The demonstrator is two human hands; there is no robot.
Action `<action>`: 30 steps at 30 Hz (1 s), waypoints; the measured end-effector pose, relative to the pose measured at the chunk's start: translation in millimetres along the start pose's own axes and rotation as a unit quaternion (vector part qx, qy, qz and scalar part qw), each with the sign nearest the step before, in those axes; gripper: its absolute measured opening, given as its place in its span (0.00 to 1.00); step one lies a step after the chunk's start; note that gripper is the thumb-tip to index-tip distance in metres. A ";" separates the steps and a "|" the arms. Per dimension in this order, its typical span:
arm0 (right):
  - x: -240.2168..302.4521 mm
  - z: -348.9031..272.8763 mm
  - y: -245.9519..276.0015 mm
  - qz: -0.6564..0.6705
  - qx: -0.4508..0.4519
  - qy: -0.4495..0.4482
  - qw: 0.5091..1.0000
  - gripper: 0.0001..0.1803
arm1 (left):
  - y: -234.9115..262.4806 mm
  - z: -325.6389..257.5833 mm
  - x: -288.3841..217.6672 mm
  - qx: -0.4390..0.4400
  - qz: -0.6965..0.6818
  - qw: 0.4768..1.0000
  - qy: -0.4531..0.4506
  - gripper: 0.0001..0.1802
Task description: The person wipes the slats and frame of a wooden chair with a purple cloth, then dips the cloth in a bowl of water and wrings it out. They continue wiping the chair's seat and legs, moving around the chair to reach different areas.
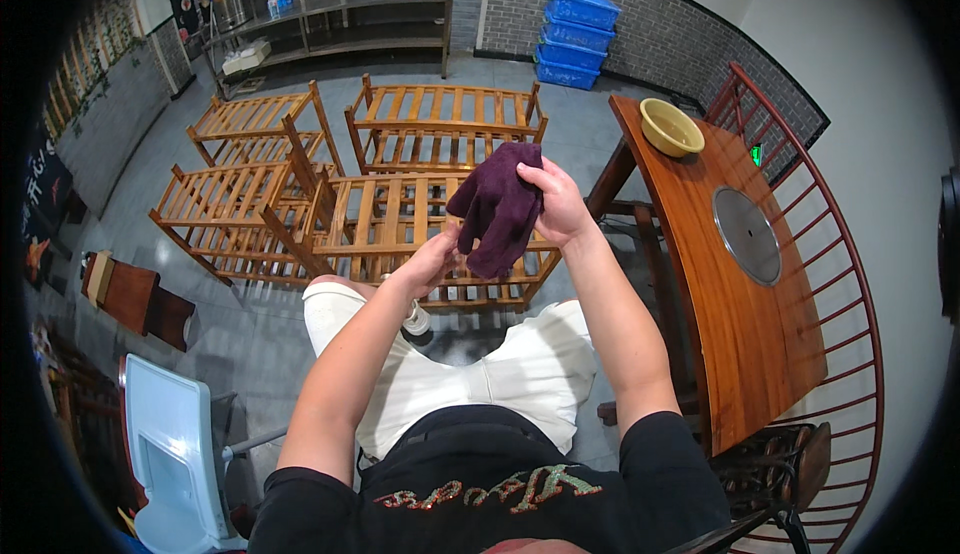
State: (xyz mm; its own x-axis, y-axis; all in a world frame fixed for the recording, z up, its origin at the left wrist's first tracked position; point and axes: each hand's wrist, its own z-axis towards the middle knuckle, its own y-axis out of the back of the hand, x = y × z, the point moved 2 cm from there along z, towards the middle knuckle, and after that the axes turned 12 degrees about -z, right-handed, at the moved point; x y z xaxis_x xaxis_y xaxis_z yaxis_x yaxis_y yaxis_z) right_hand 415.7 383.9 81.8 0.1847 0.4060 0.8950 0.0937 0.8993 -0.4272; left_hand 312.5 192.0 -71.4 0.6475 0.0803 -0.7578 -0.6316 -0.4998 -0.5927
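Observation:
A dark purple cloth (500,204) hangs bunched in front of me, above a slatted wooden rack (395,212). My right hand (562,204) grips its upper right side, thumb lying over the fabric and fingers behind it. At the cloth's lower left edge, my left hand (430,262) pinches the fabric with bent fingers, partly hidden by it. Beneath the hands are my knees in white shorts.
Several more wooden racks (450,104) stand ahead and left. On the right is a wooden table (690,254) with a yellow basin (671,128) and round metal plate (747,236). Blue bins (575,34) are stacked far back; a light-blue high chair (172,434) stands lower left.

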 end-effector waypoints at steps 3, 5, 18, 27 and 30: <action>2.2 -0.5 -10.6 -0.001 0.022 0.006 1.000 0.14 | 5.0 -6.6 1.5 0.087 -0.147 0.984 -0.057 0.31; 4.1 -3.7 -8.5 -0.036 0.003 -0.012 0.999 0.16 | -18.1 -18.6 -6.6 0.040 -0.088 0.991 -0.098 0.32; -42.4 -16.5 99.2 -0.272 -0.022 -0.144 0.951 0.19 | 34.8 -17.1 -34.2 -0.103 0.038 0.976 -0.191 0.19; -109.7 -47.3 149.7 -0.292 -0.189 -0.175 0.921 0.22 | 63.7 -18.2 -15.1 -0.074 0.054 0.982 -0.163 0.29; -119.9 -56.1 159.3 -0.316 -0.247 -0.126 0.907 0.24 | 61.2 -17.8 -4.5 -0.125 0.063 0.978 -0.158 0.44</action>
State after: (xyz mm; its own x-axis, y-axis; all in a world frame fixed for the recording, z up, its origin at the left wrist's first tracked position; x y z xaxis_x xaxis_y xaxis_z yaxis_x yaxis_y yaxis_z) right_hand 463.3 469.3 -100.7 -0.2814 -0.0857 0.9558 0.5415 0.8081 0.2318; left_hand 278.5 145.7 -99.4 0.3829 0.2466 -0.8902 -0.5490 -0.7143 -0.4340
